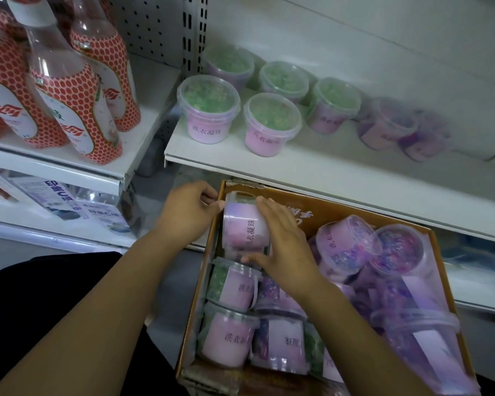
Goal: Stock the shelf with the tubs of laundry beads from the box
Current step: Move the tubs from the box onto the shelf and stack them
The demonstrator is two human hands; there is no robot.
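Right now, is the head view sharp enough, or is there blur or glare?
Head view: the purple-bead tubs at the right end of the shelf are motion-smeared; the green-bead tubs further left are sharper; the tub between left hand and right hand has a legible label; no strong glare.

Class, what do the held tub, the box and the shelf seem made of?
Tub: likely translucent glossy plastic; green beads show through its top. Box: brown matte cardboard, frayed at the rim. Shelf: probably white painted metal, smooth with a folded front lip.
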